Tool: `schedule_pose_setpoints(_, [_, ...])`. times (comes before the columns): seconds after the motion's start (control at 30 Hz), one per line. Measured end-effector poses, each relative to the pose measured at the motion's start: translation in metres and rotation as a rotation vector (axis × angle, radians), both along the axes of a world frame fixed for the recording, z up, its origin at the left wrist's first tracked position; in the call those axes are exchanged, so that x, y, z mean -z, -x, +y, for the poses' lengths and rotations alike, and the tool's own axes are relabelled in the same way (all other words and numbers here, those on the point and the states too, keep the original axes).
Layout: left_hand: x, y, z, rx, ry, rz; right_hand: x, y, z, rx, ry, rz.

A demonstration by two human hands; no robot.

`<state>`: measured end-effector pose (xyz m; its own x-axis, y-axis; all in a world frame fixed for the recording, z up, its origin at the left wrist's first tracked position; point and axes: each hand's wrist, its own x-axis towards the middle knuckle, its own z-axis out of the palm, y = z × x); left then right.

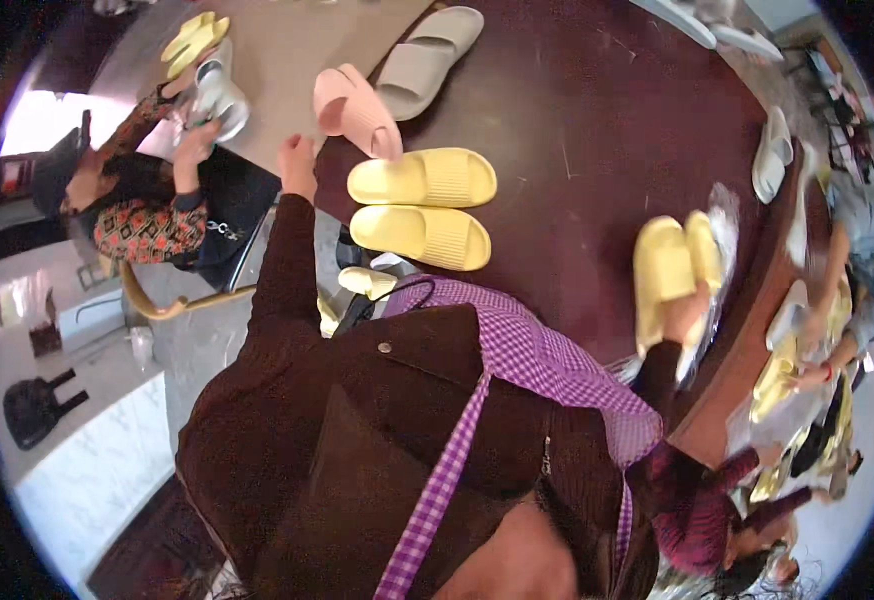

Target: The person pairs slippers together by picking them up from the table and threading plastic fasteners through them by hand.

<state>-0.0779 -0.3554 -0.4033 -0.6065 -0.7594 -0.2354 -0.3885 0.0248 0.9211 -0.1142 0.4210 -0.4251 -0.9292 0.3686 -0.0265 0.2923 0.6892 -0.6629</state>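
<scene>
My right hand (685,314) grips a pair of yellow slippers (663,265) at the right side of the dark red table. Clear plastic wrap (725,235) lies along their outer side. My left hand (298,168) is raised at the table's left edge, its fingers curled closed, and no object shows in it. Close to it is a pink slipper pair (359,112), partly overlapping a pair of grey slippers (427,62). In front of me, two yellow ribbed slippers (423,208) lie side by side with their toes to the right.
A co-worker (142,215) at the left handles grey and yellow slippers. More people (862,270) at the right work with yellow slippers and plastic bags. White slippers (772,155) sit by the table's right edge. Another yellow slipper (367,282) is just below the near edge.
</scene>
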Motion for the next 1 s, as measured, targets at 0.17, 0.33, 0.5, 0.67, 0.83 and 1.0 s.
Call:
schedule_pose_setpoints(0.17, [0.000,0.003,-0.016,0.043,-0.415,0.036,-0.172,0.009,0.106,-0.222,-1.204,0.215])
schedule_pose_setpoints(0.33, [0.037,0.039,-0.019,0.028,-0.768,-0.141,-0.294,0.000,0.186,0.033,-1.123,-0.022])
schedule_pose_setpoints(0.5, [0.033,0.048,0.002,0.244,-0.614,0.217,-0.229,-0.011,0.109,0.012,-0.641,0.101])
schedule_pose_setpoints(0.67, [-0.003,0.073,0.022,-0.040,-0.305,0.358,-0.143,-0.036,-0.043,-0.176,-0.135,0.016])
schedule_pose_setpoints(0.83, [-0.100,0.082,0.101,0.399,0.290,0.106,-0.117,-0.037,-0.187,-0.322,0.134,-0.096])
schedule_pose_setpoints(1.0, [-0.095,0.089,0.201,0.845,0.293,0.277,-0.146,0.001,-0.262,-0.251,0.546,0.060])
